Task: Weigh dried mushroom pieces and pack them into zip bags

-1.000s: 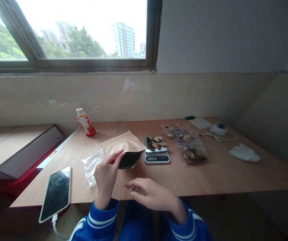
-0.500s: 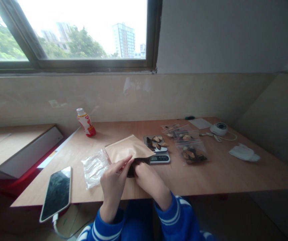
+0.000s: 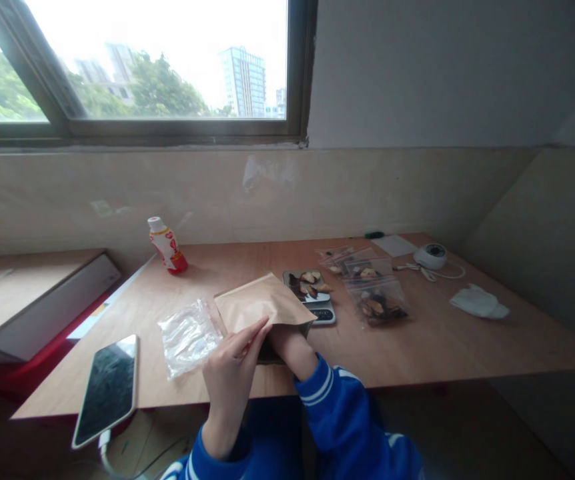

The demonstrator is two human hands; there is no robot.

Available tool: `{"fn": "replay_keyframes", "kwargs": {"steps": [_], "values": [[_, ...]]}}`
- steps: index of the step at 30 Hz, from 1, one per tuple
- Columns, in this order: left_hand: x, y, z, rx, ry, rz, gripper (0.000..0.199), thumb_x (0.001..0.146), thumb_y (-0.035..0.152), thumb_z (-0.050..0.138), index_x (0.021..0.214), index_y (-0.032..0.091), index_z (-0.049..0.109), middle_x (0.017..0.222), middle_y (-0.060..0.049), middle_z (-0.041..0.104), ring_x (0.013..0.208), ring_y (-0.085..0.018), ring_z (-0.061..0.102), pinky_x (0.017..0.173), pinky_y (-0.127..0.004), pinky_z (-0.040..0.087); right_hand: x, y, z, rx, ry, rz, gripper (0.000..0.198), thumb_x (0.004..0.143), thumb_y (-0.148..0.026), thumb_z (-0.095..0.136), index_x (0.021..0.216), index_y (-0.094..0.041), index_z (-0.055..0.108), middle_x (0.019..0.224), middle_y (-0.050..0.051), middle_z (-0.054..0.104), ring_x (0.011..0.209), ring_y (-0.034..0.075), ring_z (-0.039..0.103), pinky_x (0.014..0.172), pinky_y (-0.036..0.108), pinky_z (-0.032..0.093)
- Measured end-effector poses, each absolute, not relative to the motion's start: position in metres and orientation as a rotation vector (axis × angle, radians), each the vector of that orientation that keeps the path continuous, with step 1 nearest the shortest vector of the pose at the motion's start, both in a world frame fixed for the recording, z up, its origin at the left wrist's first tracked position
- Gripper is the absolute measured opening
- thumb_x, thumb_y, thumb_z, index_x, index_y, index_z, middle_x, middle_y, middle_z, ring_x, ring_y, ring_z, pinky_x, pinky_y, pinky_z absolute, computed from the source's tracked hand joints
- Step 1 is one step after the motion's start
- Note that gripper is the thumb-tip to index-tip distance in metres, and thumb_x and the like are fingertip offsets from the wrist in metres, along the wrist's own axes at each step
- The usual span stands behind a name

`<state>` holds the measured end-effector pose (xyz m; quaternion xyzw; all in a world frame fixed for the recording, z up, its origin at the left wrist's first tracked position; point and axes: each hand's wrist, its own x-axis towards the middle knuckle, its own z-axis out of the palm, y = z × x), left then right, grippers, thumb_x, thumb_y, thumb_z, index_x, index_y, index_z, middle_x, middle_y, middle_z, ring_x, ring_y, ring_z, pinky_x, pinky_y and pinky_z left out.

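Note:
A brown paper bag (image 3: 267, 301) lies in front of me with its mouth facing my body. My left hand (image 3: 232, 363) pinches the upper edge of that mouth between thumb and fingers. Into the dark opening reaches my right hand (image 3: 287, 343), its fingers hidden inside the bag. Just behind the bag, a small digital scale (image 3: 325, 316) carries brown-and-pale dried slices (image 3: 311, 283). A crumpled clear plastic bag (image 3: 187, 339) lies to the left, partly against the paper bag.
Several zip bags (image 3: 376, 303) of dried pieces lie right of the scale. Farther right are a white camera (image 3: 430, 256) with its cable, a paper sheet (image 3: 394, 245) and a white tissue (image 3: 478, 303). A bottle (image 3: 168, 247) stands back left; a charging phone (image 3: 107, 390) overhangs the front edge.
My right hand has pushed deeper into the paper bag, its sleeve now nearer the opening. My left hand keeps its pinch on the edge. The view has shifted slightly.

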<state>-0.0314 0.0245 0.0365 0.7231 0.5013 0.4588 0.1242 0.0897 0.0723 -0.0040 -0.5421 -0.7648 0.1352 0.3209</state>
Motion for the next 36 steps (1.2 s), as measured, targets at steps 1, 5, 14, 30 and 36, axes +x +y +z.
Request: {"fn": "replay_keyframes", "kwargs": {"steps": [1, 5, 14, 30, 36], "values": [[-0.032, 0.025, 0.038, 2.099, 1.483, 1.337, 0.025, 0.083, 0.046, 0.059, 0.095, 0.031, 0.076, 0.088, 0.001, 0.077, 0.065, -0.015, 0.069, 0.059, -0.022, 0.049, 0.089, 0.069, 0.001, -1.464, -2.008, 0.371, 0.046, 0.090, -0.001, 0.035, 0.127, -0.021, 0.055, 0.120, 0.007, 0.067, 0.118, 0.025, 0.058, 0.107, 0.038, 0.040], [-0.040, 0.031, 0.043, 2.061, 1.577, 1.286, 0.020, 0.082, 0.043, 0.062, 0.092, 0.034, 0.076, 0.086, 0.003, 0.077, 0.066, -0.016, 0.070, 0.057, -0.022, 0.048, 0.093, 0.036, 0.040, -1.546, -2.145, 0.390, 0.035, 0.090, -0.003, 0.039, 0.108, -0.016, 0.065, 0.107, 0.010, 0.071, 0.103, 0.025, 0.065, 0.096, 0.035, 0.047], [-0.051, 0.050, 0.051, 1.962, 1.635, 1.222, 0.023, 0.080, 0.047, 0.061, 0.094, 0.034, 0.075, 0.086, 0.003, 0.077, 0.074, -0.018, 0.070, 0.060, -0.023, 0.047, 0.171, -0.027, 0.084, -1.232, -1.738, 0.637, 0.013, 0.087, -0.024, 0.058, 0.095, -0.023, 0.068, 0.102, 0.003, 0.071, 0.098, 0.019, 0.066, 0.089, 0.033, 0.052], [-0.056, 0.065, 0.062, 1.912, 1.563, 1.339, 0.030, 0.080, 0.051, 0.059, 0.093, 0.029, 0.075, 0.093, 0.000, 0.076, 0.087, -0.020, 0.070, 0.078, -0.028, 0.050, 0.228, 0.031, -0.005, -1.532, -1.418, 0.295, 0.028, 0.089, -0.030, 0.048, 0.109, -0.020, 0.065, 0.114, 0.010, 0.068, 0.108, 0.024, 0.062, 0.096, 0.041, 0.046], [-0.043, 0.109, 0.092, 1.947, 1.702, 1.374, 0.034, 0.081, 0.051, 0.057, 0.095, 0.027, 0.075, 0.088, -0.002, 0.076, 0.084, -0.021, 0.069, 0.073, -0.028, 0.049, 0.241, -0.024, -0.016, -1.632, -1.352, 0.413, 0.028, 0.090, -0.035, 0.046, 0.101, -0.021, 0.068, 0.109, 0.009, 0.071, 0.103, 0.025, 0.064, 0.089, 0.039, 0.050]]}}
